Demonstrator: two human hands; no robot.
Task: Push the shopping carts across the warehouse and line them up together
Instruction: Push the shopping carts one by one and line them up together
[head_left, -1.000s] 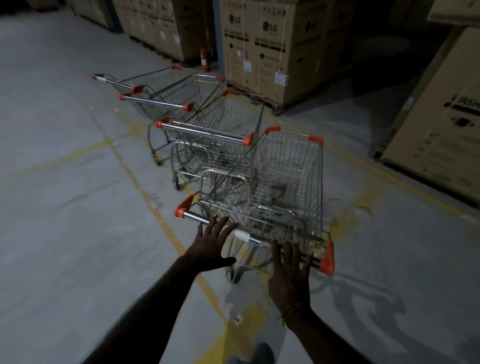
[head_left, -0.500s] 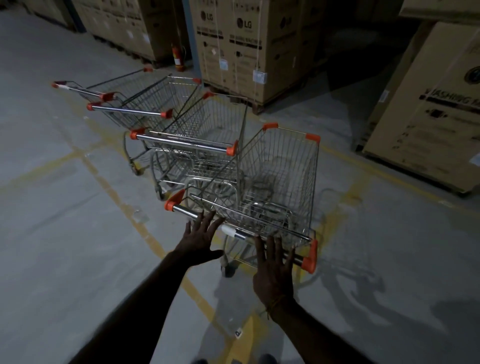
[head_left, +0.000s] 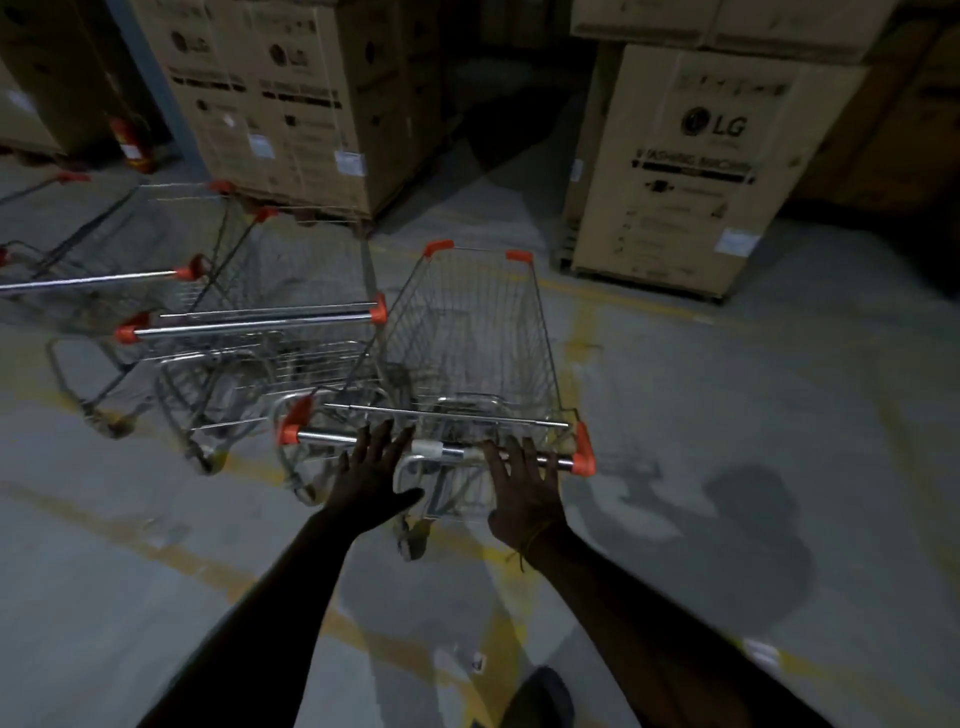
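My left hand (head_left: 374, 480) and right hand (head_left: 524, 491) both have straight, spread fingers laid against the handle (head_left: 447, 451) of the near cart (head_left: 467, 353); neither curls round the bar. The left fingertips reach the bar left of its white sleeve, the right ones cover it near the orange end cap. I see the cart standing on the grey floor (head_left: 753, 415), over a worn yellow line, its left side just beside the second cart (head_left: 249, 332), possibly touching, though blur keeps me from telling. More carts (head_left: 104, 260) stand farther left toward the frame edge. Cartons (head_left: 291, 93) rise behind them, with a box (head_left: 685, 166) on a pallet at right and a red extinguisher (head_left: 130, 143) by the pillar.
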